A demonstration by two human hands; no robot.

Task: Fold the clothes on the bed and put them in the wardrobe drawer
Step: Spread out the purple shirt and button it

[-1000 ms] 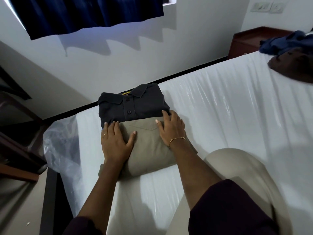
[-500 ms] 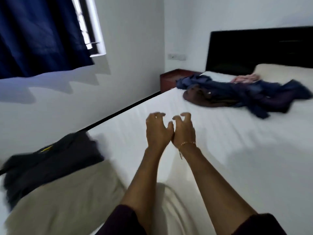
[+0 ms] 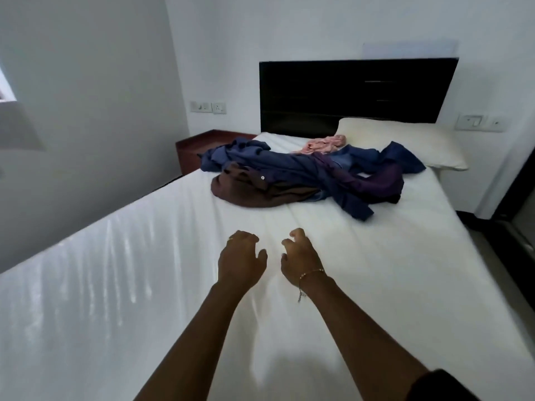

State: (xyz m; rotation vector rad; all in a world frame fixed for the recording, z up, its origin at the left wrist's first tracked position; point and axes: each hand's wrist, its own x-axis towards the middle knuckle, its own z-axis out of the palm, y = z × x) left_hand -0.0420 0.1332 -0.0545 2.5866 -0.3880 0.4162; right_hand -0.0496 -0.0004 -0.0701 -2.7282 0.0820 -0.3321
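Near the headboard (image 3: 356,94) we see the clothes (image 3: 312,176) heaped unfolded on the bed (image 3: 115,285), well apart from our left hand (image 3: 241,261) and right hand (image 3: 301,260), both loosely curled, empty, so most folding remains.

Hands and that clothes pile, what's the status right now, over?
Left hand and right hand empty, fingers loosely curled, over bare sheet. Unfolded clothes pile ahead near pillow, untouched. Nothing between.

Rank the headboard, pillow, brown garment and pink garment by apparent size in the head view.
1. Headboard, largest.
2. Pillow and brown garment: look alike, and the pillow sits farther back, so unranked.
3. Pink garment, smallest.
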